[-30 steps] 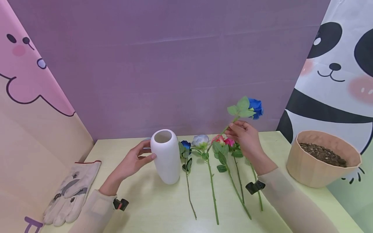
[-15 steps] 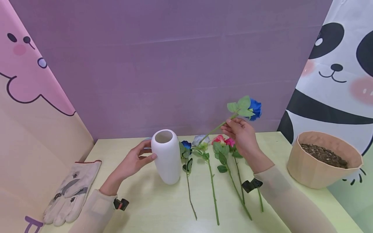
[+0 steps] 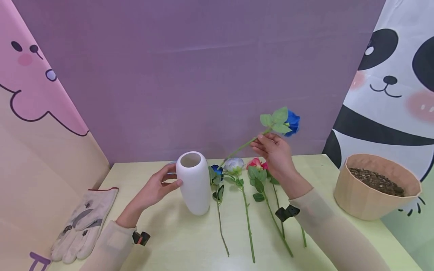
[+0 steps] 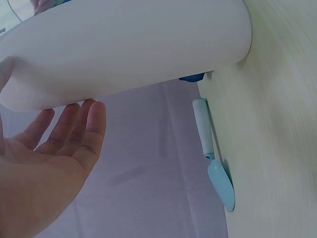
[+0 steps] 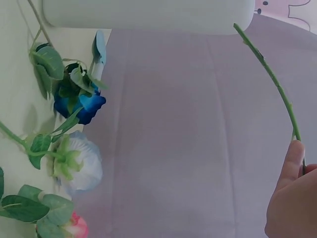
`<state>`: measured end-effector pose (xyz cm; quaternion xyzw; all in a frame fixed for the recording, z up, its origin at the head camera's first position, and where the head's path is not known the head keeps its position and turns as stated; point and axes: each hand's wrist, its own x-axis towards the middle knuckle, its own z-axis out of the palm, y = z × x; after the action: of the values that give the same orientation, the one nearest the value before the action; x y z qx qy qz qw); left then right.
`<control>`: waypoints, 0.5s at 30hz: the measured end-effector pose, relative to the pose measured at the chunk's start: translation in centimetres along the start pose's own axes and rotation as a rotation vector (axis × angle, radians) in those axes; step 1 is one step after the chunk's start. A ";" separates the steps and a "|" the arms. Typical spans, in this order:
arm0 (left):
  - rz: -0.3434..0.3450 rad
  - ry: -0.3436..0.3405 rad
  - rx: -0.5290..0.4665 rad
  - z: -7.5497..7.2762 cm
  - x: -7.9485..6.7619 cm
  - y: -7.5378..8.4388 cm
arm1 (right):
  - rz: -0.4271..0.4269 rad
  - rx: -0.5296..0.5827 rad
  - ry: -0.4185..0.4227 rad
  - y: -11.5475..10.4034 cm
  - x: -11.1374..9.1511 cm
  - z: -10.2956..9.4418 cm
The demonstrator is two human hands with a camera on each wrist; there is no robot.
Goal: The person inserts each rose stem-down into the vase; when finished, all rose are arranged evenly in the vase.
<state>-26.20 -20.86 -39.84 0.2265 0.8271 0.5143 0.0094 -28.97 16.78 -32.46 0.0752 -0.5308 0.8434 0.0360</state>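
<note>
A tall white vase stands upright on the table, its round mouth facing up. My left hand holds it near the top, thumb on the near side and fingertips on the far side, as the left wrist view also shows. To the right, my right hand pinches the stem of a blue rose just below its leaves, above the table. That rose's stem slants down leftward toward the vase; its tip appears near the vase in the right wrist view.
Right of the vase lie another blue flower, a pale flower and pinkish ones. A soil-filled pot stands far right, gloves lie left. A light-blue trowel lies behind the vase.
My right hand has moved left with the blue rose, bringing its stem tip closer to the vase. The left hand and the vase have stayed in place.
</note>
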 end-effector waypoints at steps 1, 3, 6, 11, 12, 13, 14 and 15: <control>-0.003 0.001 0.002 0.0 0.0 -0.1 | -0.001 0.010 -0.003 0.0 0.0 0.2; -0.008 0.001 0.000 0.0 0.0 -0.1 | -0.004 0.024 -0.006 -0.1 0.0 0.4; -0.010 0.003 0.001 0.0 0.1 -0.1 | -0.005 0.040 -0.002 -0.1 0.0 0.8; 0.002 0.000 -0.004 0.0 0.1 -0.3 | 0.004 0.044 0.011 -0.3 0.0 1.5; 0.004 -0.001 -0.002 0.0 0.1 -0.3 | 0.008 0.047 0.014 -0.3 0.0 1.6; 0.006 -0.002 -0.002 0.0 0.2 -0.4 | 0.011 0.048 0.017 -0.3 0.1 1.7; 0.007 -0.003 -0.002 0.0 0.2 -0.4 | 0.012 0.051 0.018 -0.3 0.1 1.8; 0.009 -0.004 -0.002 0.0 0.3 -0.4 | 0.013 0.051 0.019 -0.4 0.1 1.9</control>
<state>-26.58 -20.93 -40.10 0.2310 0.8255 0.5149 0.0090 -28.87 15.18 -31.29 0.0648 -0.5094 0.8574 0.0336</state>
